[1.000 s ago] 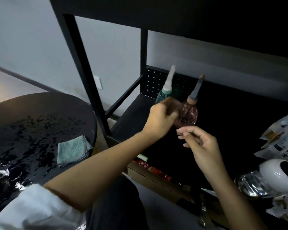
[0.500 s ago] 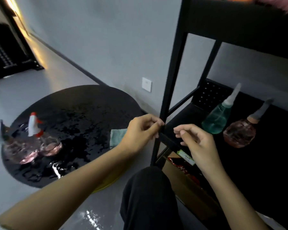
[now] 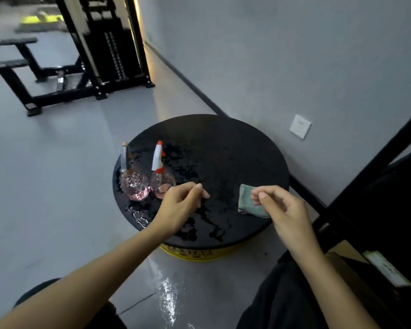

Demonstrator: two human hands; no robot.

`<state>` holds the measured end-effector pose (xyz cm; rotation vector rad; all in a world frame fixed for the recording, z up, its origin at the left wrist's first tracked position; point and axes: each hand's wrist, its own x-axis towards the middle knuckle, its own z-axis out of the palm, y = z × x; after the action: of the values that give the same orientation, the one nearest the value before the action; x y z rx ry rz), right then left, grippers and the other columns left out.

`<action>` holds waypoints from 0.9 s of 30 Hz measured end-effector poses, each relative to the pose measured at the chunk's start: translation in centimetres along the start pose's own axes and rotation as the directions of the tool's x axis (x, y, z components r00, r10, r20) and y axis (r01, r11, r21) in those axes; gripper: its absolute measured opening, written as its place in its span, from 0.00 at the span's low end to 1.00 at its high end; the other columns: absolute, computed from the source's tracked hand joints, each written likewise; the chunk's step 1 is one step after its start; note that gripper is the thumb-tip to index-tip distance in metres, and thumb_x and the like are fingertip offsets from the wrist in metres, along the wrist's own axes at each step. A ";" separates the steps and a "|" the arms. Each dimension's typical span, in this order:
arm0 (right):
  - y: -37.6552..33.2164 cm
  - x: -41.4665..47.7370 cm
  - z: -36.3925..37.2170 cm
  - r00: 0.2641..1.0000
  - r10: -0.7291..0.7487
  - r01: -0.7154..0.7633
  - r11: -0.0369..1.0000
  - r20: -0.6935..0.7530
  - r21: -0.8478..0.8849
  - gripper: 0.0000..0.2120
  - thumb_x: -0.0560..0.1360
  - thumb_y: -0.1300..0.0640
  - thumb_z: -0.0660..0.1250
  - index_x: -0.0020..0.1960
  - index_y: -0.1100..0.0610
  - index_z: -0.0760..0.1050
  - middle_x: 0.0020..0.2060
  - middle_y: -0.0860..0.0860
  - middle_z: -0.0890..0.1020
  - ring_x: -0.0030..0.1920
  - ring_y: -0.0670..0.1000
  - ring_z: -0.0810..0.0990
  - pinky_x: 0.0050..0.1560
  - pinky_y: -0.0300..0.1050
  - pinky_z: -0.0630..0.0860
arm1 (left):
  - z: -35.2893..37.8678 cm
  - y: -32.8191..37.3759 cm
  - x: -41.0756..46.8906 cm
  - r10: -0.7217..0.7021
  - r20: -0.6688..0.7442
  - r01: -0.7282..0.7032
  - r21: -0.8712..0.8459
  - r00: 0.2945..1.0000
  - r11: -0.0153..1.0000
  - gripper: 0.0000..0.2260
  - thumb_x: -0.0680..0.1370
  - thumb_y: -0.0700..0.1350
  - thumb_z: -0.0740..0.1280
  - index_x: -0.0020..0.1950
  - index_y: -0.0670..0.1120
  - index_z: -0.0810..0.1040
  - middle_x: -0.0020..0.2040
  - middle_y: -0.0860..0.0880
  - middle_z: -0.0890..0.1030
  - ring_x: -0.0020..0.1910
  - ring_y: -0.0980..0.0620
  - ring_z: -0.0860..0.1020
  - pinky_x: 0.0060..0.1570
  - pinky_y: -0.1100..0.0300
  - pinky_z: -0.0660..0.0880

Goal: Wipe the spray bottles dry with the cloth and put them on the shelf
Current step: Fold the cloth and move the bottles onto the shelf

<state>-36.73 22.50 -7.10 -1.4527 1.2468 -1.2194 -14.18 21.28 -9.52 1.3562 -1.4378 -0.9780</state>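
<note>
Head view: closest to me, 2 bare forearms reach out over knees in dark trousers (image 3: 282,295). The left grip (image 3: 178,207) hovers above the near part of the round black tabletop (image 3: 223,148), fingers loosely curled, thumb close to forefinger, holding nothing. The right grip (image 3: 280,207) hangs by the tabletop's right edge, also loosely curled and empty. Its fingertips overlap the folded grey-green cloth (image 3: 246,200) lying on the tabletop, and I cannot tell whether they touch it.

Just beyond the left grip, 2 bottles stand upright side by side near the left rim: the round clear spray bottle with a white-and-red trigger head (image 3: 161,182) and the round pink-tinted bottle with a slim grey nozzle (image 3: 133,184). Water beads the tabletop around them. The black metal shelf frame (image 3: 365,174) rises at far right, well apart from both bottles. Farther off are a white wall socket (image 3: 300,126) and a black gym machine (image 3: 100,43).
</note>
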 end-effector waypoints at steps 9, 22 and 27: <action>4.0 2.0 6.3 0.993 0.084 -0.085 0.996 0.087 0.014 0.10 0.79 0.64 0.63 0.46 0.53 0.81 0.41 0.46 0.85 0.44 0.43 0.82 0.46 0.33 0.76 | -6.7 -7.9 2.3 -0.146 -0.324 0.207 0.162 0.935 0.965 0.06 0.79 0.40 0.66 0.56 0.45 0.76 0.54 0.48 0.79 0.47 0.57 0.77 0.44 0.68 0.72; 7.3 2.2 7.6 0.983 0.141 -0.140 0.990 0.121 -0.013 0.10 0.78 0.64 0.64 0.46 0.53 0.81 0.43 0.44 0.85 0.45 0.42 0.83 0.45 0.33 0.76 | -6.7 -10.5 9.9 -0.073 -0.353 0.179 0.276 0.933 0.944 0.17 0.78 0.40 0.68 0.66 0.43 0.69 0.55 0.47 0.77 0.52 0.48 0.77 0.54 0.53 0.76; 7.7 2.4 7.2 0.984 0.140 -0.138 0.990 0.112 -0.029 0.10 0.78 0.63 0.64 0.46 0.52 0.81 0.44 0.43 0.85 0.46 0.42 0.83 0.45 0.32 0.75 | -7.8 -10.8 10.4 -0.125 -0.319 0.208 0.240 0.939 0.948 0.07 0.77 0.40 0.69 0.54 0.43 0.76 0.49 0.47 0.80 0.50 0.45 0.79 0.56 0.46 0.77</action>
<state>-30.81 19.07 -15.44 -1.4055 1.2642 -1.0197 -3.56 10.30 -16.73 1.7708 -1.2690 -0.6562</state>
